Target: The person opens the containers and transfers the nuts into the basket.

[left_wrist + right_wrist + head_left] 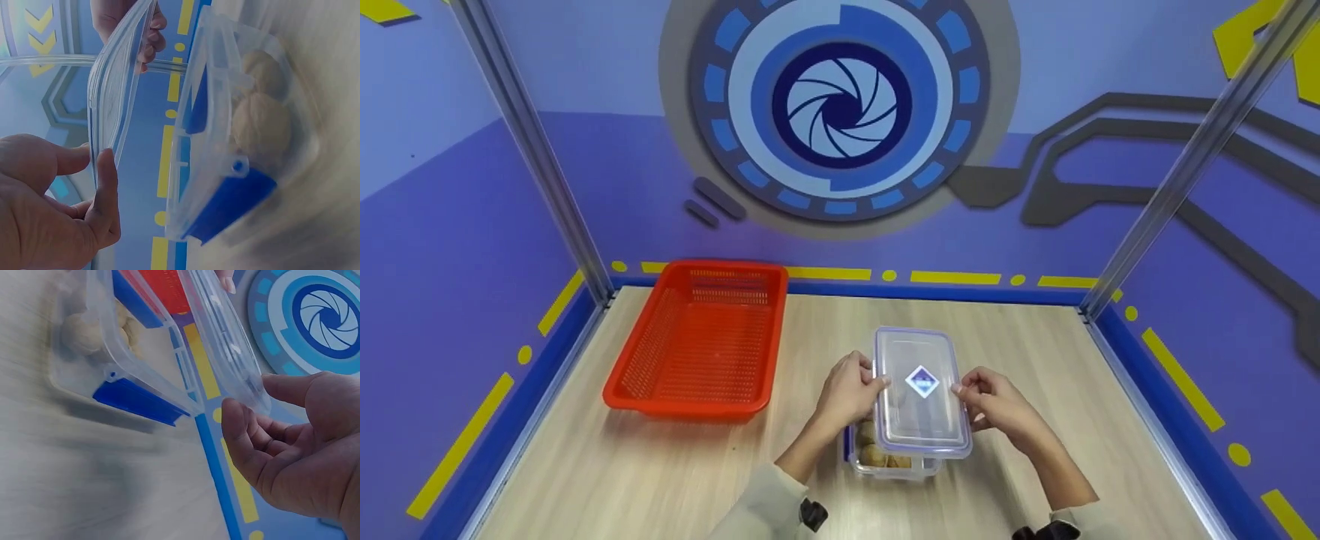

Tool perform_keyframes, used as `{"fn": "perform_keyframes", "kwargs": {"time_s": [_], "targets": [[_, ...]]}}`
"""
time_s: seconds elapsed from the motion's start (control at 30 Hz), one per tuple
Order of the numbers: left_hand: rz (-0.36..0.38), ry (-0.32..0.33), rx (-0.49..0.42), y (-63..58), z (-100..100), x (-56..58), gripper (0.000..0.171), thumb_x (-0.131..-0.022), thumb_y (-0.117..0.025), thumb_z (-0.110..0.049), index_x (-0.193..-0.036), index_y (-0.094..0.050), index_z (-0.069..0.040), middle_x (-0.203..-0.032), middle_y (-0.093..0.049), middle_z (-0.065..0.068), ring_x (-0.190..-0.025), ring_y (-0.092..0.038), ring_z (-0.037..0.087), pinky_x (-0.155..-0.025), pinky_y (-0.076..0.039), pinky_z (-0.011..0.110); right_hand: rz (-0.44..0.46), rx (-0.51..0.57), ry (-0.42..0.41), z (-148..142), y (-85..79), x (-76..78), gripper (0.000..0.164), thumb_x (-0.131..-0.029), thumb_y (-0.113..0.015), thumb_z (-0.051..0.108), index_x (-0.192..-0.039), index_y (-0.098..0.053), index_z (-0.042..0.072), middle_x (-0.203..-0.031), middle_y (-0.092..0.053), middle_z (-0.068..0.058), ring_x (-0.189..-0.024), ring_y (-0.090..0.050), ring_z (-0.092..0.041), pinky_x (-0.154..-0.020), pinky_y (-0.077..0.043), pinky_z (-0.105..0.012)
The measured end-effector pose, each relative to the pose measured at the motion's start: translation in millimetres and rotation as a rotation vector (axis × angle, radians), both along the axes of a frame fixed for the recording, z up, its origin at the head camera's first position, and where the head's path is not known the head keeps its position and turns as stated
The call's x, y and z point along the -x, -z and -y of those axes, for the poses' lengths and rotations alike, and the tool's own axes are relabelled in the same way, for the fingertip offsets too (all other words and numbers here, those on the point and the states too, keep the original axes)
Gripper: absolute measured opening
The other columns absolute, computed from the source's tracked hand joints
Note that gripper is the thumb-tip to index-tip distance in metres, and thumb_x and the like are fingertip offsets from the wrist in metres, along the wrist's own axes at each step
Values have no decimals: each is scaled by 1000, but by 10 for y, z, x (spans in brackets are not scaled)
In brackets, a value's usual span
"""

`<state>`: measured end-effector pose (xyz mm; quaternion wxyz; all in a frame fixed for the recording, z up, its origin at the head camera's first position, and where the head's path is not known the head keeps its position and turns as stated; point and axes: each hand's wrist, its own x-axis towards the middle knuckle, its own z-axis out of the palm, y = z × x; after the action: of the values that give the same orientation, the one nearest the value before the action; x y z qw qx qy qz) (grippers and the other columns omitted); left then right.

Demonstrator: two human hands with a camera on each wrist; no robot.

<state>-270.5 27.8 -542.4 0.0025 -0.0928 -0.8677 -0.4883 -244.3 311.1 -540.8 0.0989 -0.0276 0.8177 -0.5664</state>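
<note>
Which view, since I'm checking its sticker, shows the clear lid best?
The head view: it shows the clear lid from above, diamond sticker included. The left wrist view shows it nearly edge-on, the right at a steep slant; neither reveals the sticker.

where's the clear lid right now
In the head view, the clear lid is right of the red basket, held by its edges between the left hand and right hand, raised above the clear container.

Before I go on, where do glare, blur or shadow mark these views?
Head view: fairly sharp, soft shadow below the red perforated plastic basket; left wrist: pale wood-grain tabletop smeared by blur; right wrist: white glints on the clear rectangular plastic lid, tabletop dim and blurred.
</note>
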Motion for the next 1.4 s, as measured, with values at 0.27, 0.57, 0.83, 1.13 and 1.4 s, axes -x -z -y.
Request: {"fn": "perform_keyframes", "kwargs": {"time_s": [0.27,0.57,0.83,1.13,1.4], "targets": [[-49,12,-24,-193,-268,101,30,-99,-77,-23,-117,-64,-2,-92,-61,1,-78,-59,13,-70,-54,32,1,18,19,-263,-169,5,38,-109,-62,21,-130,-50,-8,-101,-62,-18,-87,-68,-30,-76,-65,-43],[-108,-51,-10,-271,-535,116,32,-99,-76,-25,-122,-68,-4,-93,-60,-2,-85,-57,13,-77,-53,34,25,-18,12,-489,-332,20,51,-111,-57,35,-139,-48,-6,-111,-63,-20,-95,-69,-30,-86,-64,-47],[-126,-71,-51,-279,-757,134,34,-99,-76,-21,-129,-68,-7,-90,-60,-4,-81,-57,10,-74,-52,30,60,-29,43,-691,-450,34,55,-111,-56,40,-143,-46,-4,-118,-61,-24,-102,-71,-33,-89,-63,-46],[-289,-111,24,-315,-1075,176,31,-102,-71,-22,-127,-73,-3,-104,-70,7,-92,-69,20,-84,-59,35,140,10,75,-882,-510,77,71,-110,-49,52,-154,-38,-2,-127,-61,-27,-112,-70,-36,-92,-62,-47],[-263,-102,102,-332,-1238,92,48,-112,-48,-45,-133,-72,-9,-110,-65,5,-99,-65,21,-89,-56,39,265,187,123,-1025,-521,103,91,-105,-46,66,-163,-25,-1,-149,-52,-32,-119,-70,-35,-99,-58,-51]]}}
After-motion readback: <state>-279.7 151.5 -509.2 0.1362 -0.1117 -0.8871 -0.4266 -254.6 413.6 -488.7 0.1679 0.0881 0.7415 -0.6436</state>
